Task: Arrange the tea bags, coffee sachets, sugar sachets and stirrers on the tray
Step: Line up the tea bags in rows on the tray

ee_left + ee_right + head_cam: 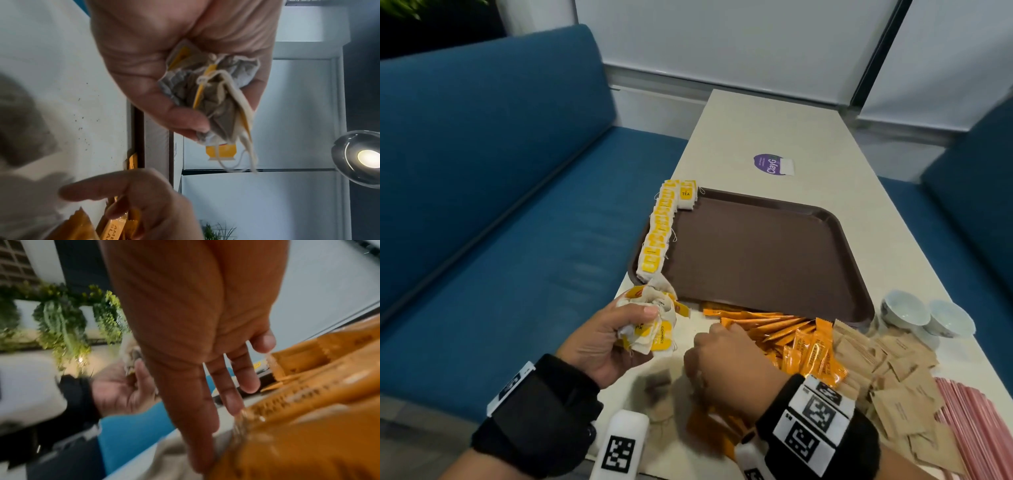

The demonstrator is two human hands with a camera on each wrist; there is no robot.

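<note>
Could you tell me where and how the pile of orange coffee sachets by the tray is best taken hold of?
Probably pinch the orange coffee sachets across their long flat sides, coming from above with the right hand: they lie flat, fanned and overlapping.

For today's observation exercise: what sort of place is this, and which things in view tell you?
Probably an office break area or cafe booth: blue upholstered bench seats flank a narrow table holding a brown serving tray and small white cups.
</note>
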